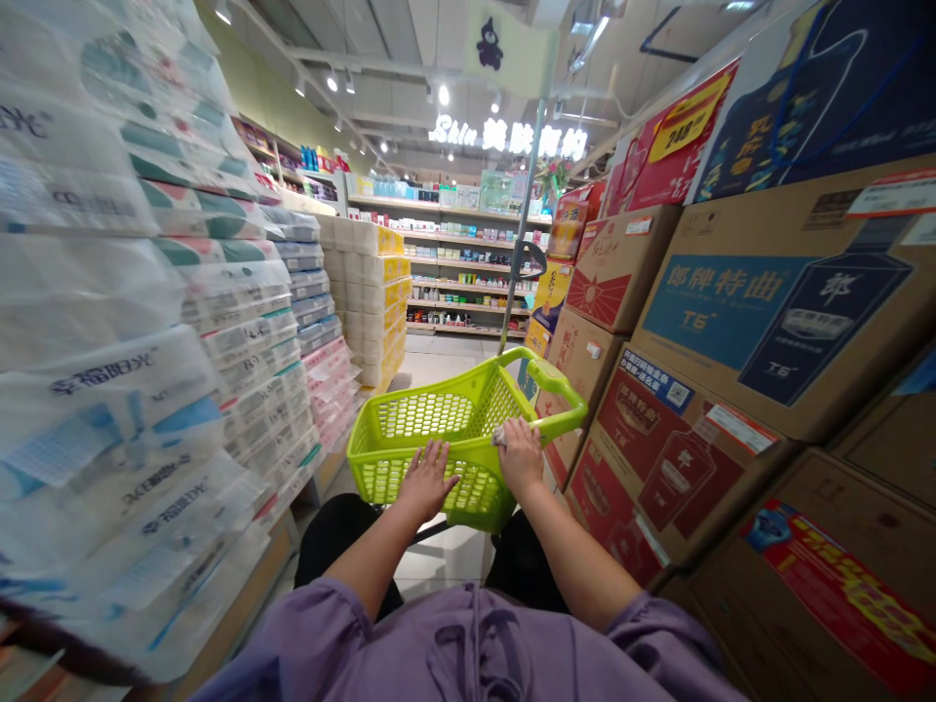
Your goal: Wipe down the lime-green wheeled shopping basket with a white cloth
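**Lime-green shopping basket, both hands on it, right in front of the knees**

Closest in: purple top [475, 648] and black trousers [340, 541], just on the near side of the basket. Left hand [426, 478] laid flat over the near rim of the shopping basket [479, 473], fingers close together, thumb out to the side, not gripping. Right hand [522, 453] on the rim near the handle end, fingers together and bent over the edge, a small pale crumpled bit under the fingertips. Can't tell how tight.

Looks like moulded plastic, so probably light, stiffish with some flex in the perforated walls, a bit slick but hardly fragile. Best grab, imo: the chunky handle [556, 382] at the right end; rim okay for steadying, maybe less so for a full load.

Left of the basket: shrink-wrapped tissue packs [109, 409]. Right of it: Langpai Tequ T6 liquor cartons [721, 292]. Just beyond its handle: a pole [525, 214] with a bear-print flag [523, 58]. Further past the basket: toilet-roll stacks [358, 292], then cosmetics shelves [460, 216] under a lit "Skin" sign [504, 136].
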`<state>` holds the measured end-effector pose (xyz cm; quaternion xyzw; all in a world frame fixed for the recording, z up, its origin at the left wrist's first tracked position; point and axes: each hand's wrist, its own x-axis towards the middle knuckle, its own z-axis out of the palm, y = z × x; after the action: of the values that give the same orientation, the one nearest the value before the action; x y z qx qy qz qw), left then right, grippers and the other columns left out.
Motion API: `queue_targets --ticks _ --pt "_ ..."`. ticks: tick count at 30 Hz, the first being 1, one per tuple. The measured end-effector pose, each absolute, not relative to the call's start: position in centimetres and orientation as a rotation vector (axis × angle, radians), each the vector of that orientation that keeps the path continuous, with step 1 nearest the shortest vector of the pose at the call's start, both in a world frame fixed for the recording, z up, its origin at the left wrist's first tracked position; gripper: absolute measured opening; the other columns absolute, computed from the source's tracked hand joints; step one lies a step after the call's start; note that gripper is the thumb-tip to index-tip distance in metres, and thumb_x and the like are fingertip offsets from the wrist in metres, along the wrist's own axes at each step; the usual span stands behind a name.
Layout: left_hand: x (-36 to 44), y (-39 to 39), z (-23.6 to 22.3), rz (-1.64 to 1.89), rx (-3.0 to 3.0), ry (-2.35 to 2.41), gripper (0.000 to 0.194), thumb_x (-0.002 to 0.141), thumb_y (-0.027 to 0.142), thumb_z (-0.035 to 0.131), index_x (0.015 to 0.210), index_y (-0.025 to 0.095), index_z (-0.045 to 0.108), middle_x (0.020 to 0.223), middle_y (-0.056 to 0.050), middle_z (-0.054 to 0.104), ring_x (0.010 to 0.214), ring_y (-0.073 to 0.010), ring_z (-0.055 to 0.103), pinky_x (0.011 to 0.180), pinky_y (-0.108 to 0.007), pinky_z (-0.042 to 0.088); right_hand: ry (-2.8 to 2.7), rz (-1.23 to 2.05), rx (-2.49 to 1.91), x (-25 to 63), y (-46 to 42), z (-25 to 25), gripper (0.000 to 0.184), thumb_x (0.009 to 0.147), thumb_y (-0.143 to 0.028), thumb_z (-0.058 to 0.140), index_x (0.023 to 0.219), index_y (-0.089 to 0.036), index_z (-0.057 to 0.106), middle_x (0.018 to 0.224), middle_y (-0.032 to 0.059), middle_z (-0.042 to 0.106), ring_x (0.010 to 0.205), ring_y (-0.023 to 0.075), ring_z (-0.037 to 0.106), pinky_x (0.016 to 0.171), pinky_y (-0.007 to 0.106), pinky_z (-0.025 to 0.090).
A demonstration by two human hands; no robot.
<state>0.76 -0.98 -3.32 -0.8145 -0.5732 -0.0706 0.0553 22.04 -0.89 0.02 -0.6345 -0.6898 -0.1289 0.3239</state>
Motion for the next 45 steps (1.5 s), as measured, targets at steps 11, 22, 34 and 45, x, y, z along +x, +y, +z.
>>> queue_targets --ticks 11,22,34,45 --pt "0.6 -1.1 -2.6 -0.143 -2.485 -1.751 0.067 0.096 0.050 0.028 0.151 0.013 0.019 0.158 -0.010 0.019 0.147 -0.0245 0.012 0.119 -0.042 0.015 -2.003 -0.385 -1.700 20.7 -0.8 -0.8 0.048 0.093 -0.018 0.040 0.140 -0.012 0.046 0.149 0.0138 0.038 0.143 0.0274 0.026 0.117 0.048 0.011" --pt "0.5 -0.7 -2.9 -0.163 -2.480 -1.735 0.066 0.096 0.051 0.028 0.151 0.015 0.021 0.157 -0.011 0.022 0.146 -0.0261 0.014 0.119 -0.045 0.015 -2.293 -0.264 -1.558 17.6 -0.6 -1.9 0.053 0.090 -0.013 0.040 0.143 -0.015 0.042 0.151 0.0097 0.035 0.142 0.0237 0.028 0.116 0.043 0.018" --pt "0.6 -0.7 -2.8 -0.198 -2.498 -1.738 0.067 0.096 0.050 0.029 0.151 0.015 0.020 0.157 -0.011 0.021 0.146 -0.0265 0.014 0.119 -0.044 0.017 -2.151 -0.312 -1.587 19.7 -0.8 -1.6 0.048 0.091 -0.018 0.044 0.139 -0.014 0.047 0.148 0.0102 0.042 0.141 0.0275 0.030 0.116 0.045 0.016" --pt "0.4 -0.9 -2.4 -0.162 -2.499 -1.755 0.065 0.095 0.047 0.032 0.151 0.016 0.020 0.157 -0.010 0.022 0.146 -0.0261 0.016 0.119 -0.044 0.016 -2.066 -0.318 -1.626 20.4 -0.7 0.3 0.040 0.090 -0.021 0.049 0.129 -0.019 0.056 0.135 0.0101 0.057 0.134 0.0262 0.041 0.116 0.048 0.015"
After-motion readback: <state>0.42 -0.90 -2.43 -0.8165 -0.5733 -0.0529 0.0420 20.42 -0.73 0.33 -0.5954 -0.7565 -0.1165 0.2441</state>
